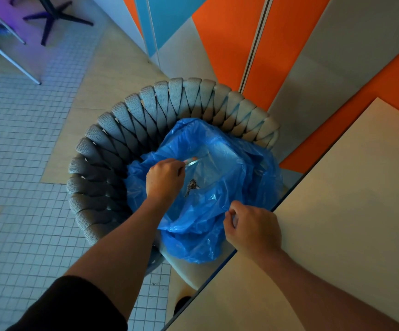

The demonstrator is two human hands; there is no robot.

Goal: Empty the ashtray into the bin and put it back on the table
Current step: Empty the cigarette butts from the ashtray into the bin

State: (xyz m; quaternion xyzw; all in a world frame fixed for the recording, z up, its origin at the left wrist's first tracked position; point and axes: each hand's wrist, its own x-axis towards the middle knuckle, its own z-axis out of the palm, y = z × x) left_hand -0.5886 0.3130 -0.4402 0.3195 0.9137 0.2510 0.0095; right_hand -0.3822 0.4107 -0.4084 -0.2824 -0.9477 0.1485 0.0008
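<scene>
Head view. Left hand (pixel 164 180) closed around a clear glass ashtray (pixel 192 161), tilted over the mouth of a thin blue plastic bin bag (pixel 217 206); only the ashtray's rim visible past the knuckles. Right hand (pixel 253 229) pinched shut on the bag's near edge, holding the mouth open. Small dark clump of ash and butts (pixel 192 186) lying inside the bag, below the ashtray. Bag resting on the seat of a grey woven-rope armchair (pixel 112 149), just beside the pale beige counter (pixel 337 211). Judged step: tipping out. For a clean result: rim kept well inside the bag mouth, tilt steep, near edge pulled taut, perhaps a light tap before returning the ashtray to the counter.
</scene>
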